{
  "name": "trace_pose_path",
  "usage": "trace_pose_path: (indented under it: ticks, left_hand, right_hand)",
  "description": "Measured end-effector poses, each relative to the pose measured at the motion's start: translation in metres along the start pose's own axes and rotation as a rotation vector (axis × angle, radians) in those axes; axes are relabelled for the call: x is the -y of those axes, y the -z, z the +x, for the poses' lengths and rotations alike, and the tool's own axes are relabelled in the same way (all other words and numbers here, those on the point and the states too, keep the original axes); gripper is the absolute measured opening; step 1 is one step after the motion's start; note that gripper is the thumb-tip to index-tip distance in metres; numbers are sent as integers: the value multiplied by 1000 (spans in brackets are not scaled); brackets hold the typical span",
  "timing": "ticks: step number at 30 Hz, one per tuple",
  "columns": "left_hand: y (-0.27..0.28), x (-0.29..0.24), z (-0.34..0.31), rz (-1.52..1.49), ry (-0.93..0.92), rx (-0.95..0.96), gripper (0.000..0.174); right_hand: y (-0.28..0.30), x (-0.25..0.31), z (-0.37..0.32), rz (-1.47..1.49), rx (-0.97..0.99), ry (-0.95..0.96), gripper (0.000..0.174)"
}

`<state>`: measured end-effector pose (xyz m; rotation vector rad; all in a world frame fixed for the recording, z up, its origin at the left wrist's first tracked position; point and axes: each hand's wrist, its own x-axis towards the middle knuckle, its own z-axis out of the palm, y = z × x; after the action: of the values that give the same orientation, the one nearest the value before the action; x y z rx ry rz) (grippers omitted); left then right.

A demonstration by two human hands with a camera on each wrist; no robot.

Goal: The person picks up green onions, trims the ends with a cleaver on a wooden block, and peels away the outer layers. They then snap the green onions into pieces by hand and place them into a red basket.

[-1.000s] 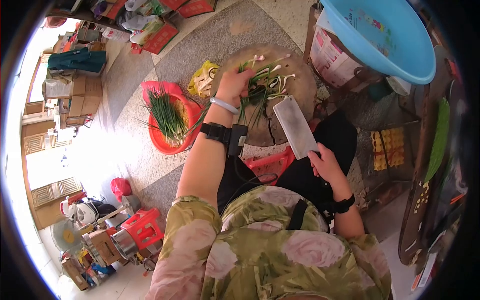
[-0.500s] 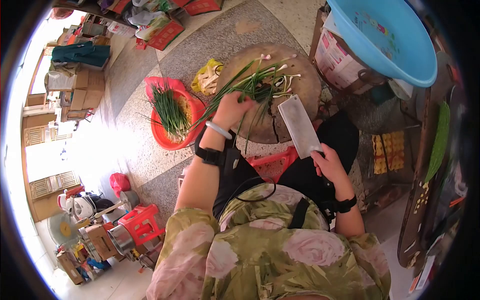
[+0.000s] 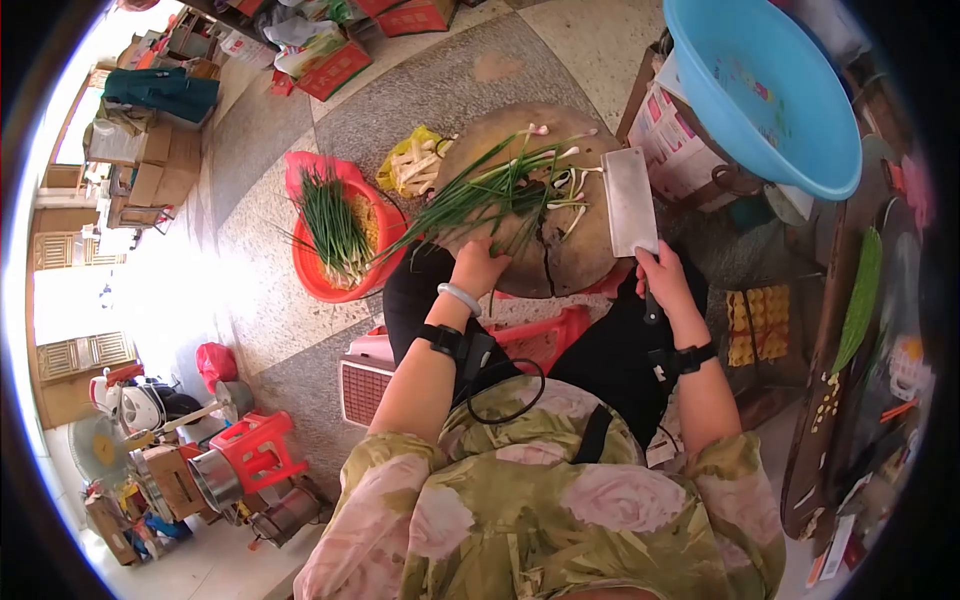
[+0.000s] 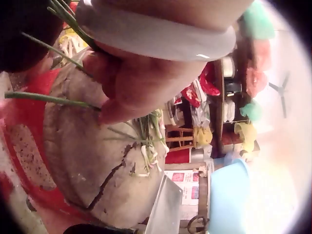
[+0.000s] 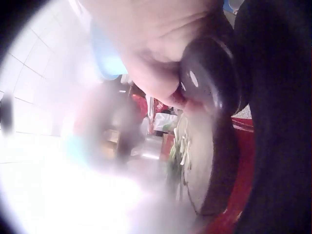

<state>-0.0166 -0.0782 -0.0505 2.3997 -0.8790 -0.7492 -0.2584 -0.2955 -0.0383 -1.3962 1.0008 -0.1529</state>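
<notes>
Spring onions [image 3: 500, 190] with long green leaves and white bulbs lie across a round, cracked wooden chopping block [image 3: 590, 250]. My left hand [image 3: 480, 268] is at the block's near left edge, its fingers curled round a few green stalks. In the left wrist view, a stalk [image 4: 53, 99] sticks out from between the fingertips. My right hand [image 3: 665, 280] grips the dark handle of a cleaver [image 3: 630, 200]. Its broad blade points away from me over the block's right edge, beside the white bulbs.
Left of the block stand a red basin [image 3: 312, 275] holding more spring onions and a yellow bag [image 3: 425, 140] of pale strips. A large blue basin [image 3: 800, 150] sits on a box at the right. A red plastic stool [image 3: 555, 340] shows between my knees.
My left hand has drawn back toward me, from among the spring onions to the block's near edge. The cleaver has shifted right and turned more upright. The onion leaves now spread farther left.
</notes>
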Motion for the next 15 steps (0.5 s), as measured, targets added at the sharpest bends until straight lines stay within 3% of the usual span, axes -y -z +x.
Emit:
trace_pose_path:
  ticks: [2,4,5,6,8,9,11,15]
  left_hand:
    - [4,-2,-1,-135,58,15,29]
    - [8,-5,-5,-306,113,-3,26]
    - [11,-6,-6,-474,166,-17,23]
    - [15,-8,-7,-475,169,-22,23]
    - [27,-17,-12,-949,369,96,12]
    - [31,-20,-13,-952,371,94,12]
    - [36,-24,-15,-1247,362,115,13]
    - [41,-38,-15,-1410,336,95,12]
  right_hand:
    - [-3,-9,16,-73,40,11,26]
    - [-11,-8,24,-561,-80,403,33]
    - [-13,-1,25,-658,-17,220,44]
    - [-16,6,23,-659,-12,223,44]
    - [-20,16,21,-949,-60,204,50]
    - [-21,20,19,-952,-58,205,50]
    - [-22,27,14,-1102,-34,171,56]
    - [-21,39,5,-1159,-48,175,51]
